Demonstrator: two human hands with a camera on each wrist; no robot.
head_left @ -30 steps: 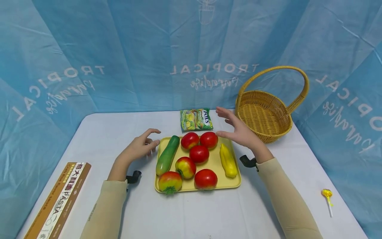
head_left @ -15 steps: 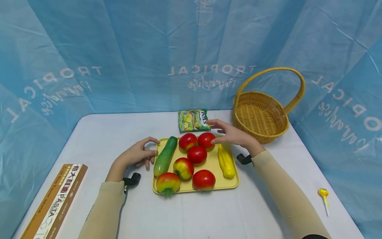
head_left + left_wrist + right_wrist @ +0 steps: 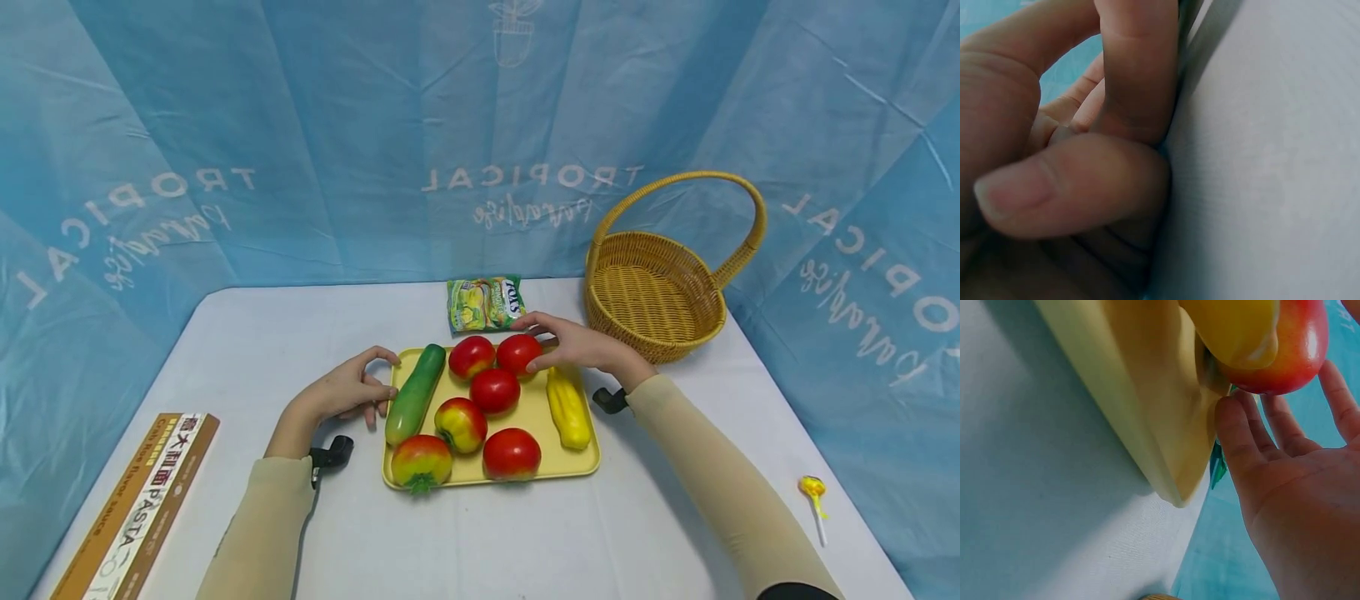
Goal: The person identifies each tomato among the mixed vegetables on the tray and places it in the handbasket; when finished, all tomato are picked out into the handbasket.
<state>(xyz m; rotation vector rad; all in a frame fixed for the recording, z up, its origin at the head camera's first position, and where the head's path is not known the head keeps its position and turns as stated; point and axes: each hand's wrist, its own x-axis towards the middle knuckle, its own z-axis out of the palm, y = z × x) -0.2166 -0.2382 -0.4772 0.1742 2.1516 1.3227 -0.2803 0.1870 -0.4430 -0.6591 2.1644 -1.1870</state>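
A pale yellow tray (image 3: pixel 551 465) holds several round red fruits, a green cucumber-like vegetable (image 3: pixel 416 394) and a long, ridged yellow one (image 3: pixel 568 408). At the tray's left edge is my left hand (image 3: pixel 345 386), its index finger and thumb at the rim and its other fingers bent low on the table. My right hand (image 3: pixel 585 343) reaches over the tray's far right corner, fingers spread around the back-right red fruit (image 3: pixel 517 354). In the right wrist view, fingertips meet the side of this fruit (image 3: pixel 1297 350); a gap shows beside the finger at the frame's edge.
Behind the tray lies a green candy bag (image 3: pixel 483 304). A wicker basket (image 3: pixel 652 292) with a tall handle stands at the back right. Toward the left edge is a pasta box (image 3: pixel 135 508), and on the right a yellow lollipop (image 3: pixel 813 492). Blue curtains surround the white table.
My right hand has come down and left from beside the basket to the back-right red fruit. My left hand has lowered slightly onto the tray's left edge. The fruits keep their places.
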